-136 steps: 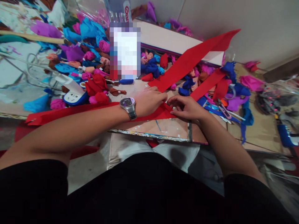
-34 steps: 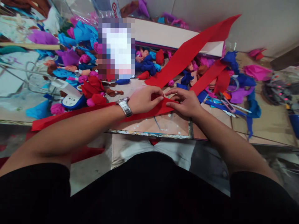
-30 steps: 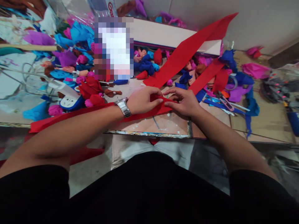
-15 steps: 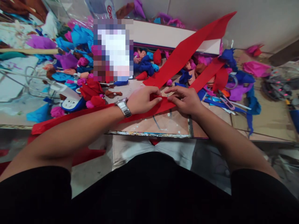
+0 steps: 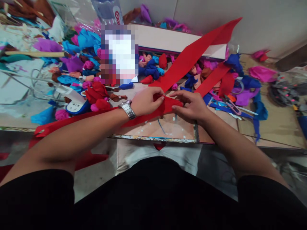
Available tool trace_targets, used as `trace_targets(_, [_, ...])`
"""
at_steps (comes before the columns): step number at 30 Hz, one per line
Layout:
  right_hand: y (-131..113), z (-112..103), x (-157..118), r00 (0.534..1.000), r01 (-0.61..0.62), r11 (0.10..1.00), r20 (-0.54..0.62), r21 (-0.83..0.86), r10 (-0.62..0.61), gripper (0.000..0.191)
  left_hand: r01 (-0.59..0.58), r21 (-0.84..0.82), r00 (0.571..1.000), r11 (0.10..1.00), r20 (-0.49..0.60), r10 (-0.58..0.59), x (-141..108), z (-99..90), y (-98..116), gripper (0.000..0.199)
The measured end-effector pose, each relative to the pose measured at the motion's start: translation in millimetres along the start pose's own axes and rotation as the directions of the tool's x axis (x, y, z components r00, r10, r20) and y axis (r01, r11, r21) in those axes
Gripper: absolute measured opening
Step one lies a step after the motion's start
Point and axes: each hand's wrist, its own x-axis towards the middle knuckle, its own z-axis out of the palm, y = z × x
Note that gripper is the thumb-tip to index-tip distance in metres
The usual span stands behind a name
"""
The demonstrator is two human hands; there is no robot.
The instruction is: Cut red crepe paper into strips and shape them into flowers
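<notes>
A long red crepe paper strip (image 5: pixel 153 112) runs along the front of the worktable and passes under my left forearm. My left hand (image 5: pixel 146 101), with a metal watch at the wrist, is closed and pinches the strip's upper edge between thumb and fingers. Facing it, my right hand (image 5: pixel 192 105) curls its fingers around the pointed right end of the same strip. Its thumb and index finger are somewhat apart, and the paper lies between them. Just beyond my hands, another wide red strip (image 5: pixel 192 56) slants up to the back right.
Crumpled paper flowers (image 5: pixel 96 92) in several colours crowd the back and left. A white power strip (image 5: pixel 76 105) lies among them. Pink-handled scissors (image 5: pixel 232 107) rest at the right. A long pale box (image 5: pixel 168 36) and a plastic bottle (image 5: pixel 106 11) stand behind.
My right hand has shifted slightly right and down, and more of the red strip's end shows between my hands. My left hand stays nearly in place.
</notes>
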Motion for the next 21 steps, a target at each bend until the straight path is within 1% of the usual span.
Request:
trace_targets(4, [-2.3,0.8,0.8,0.999,0.026,0.999,-0.021,-0.033,-0.027,0.042,0.03,0.015,1.0,0.999,-0.008,-0.03,0.0,-0.4,-0.7,0.03])
trace_targets(7, [-3.8,1.4,0.9,0.999,0.037,0.998,-0.021,-0.06,-0.038,0.037,-0.02,0.024,1.0,1.0,0.01,0.02,-1.7,0.0,0.6,0.032])
trace_targets(10, [-5.3,1.8,0.3,0.999,0.046,0.996,0.005,-0.081,-0.045,0.035,-0.076,0.022,0.997,0.997,0.019,0.075,-3.4,0.6,2.0,0.035])
trace_targets(17, [-6.6,0.7,-0.2,0.997,0.079,0.984,-0.001,-0.16,-0.08,0.032,-0.076,0.027,0.997,0.997,0.015,0.076,-3.2,-0.1,2.6,0.033])
trace_targets(21, [-7.2,2.1,-0.2,0.997,0.08,0.983,-0.004,-0.164,-0.082,0.031,-0.104,0.041,0.994,0.994,0.027,0.103,-4.2,0.2,3.1,0.034])
